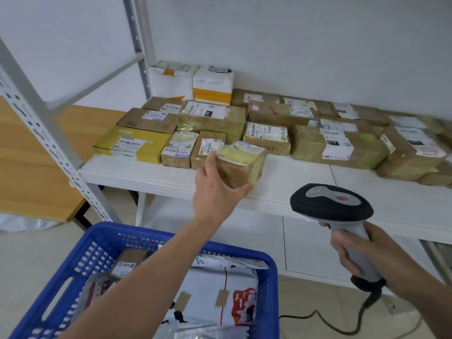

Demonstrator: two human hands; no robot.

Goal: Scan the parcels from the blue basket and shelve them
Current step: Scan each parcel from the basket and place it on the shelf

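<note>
My left hand [216,189] grips a small taped brown parcel [241,165] at the front edge of the white shelf [305,182], just right of a row of small boxes. My right hand [354,250] holds a grey and black barcode scanner [332,204] by its handle, below and right of the parcel, in front of the shelf edge. The blue basket [271,280] sits at the bottom left under my left forearm; it holds grey mailer bags and a small box [128,261].
Several taped cardboard parcels [337,143] with labels fill the back of the shelf, with two white foam boxes [212,84] at the rear. A grey perforated rack upright [49,133] stands at left, a wooden table [29,167] beyond it. The scanner cable [325,321] trails on the floor.
</note>
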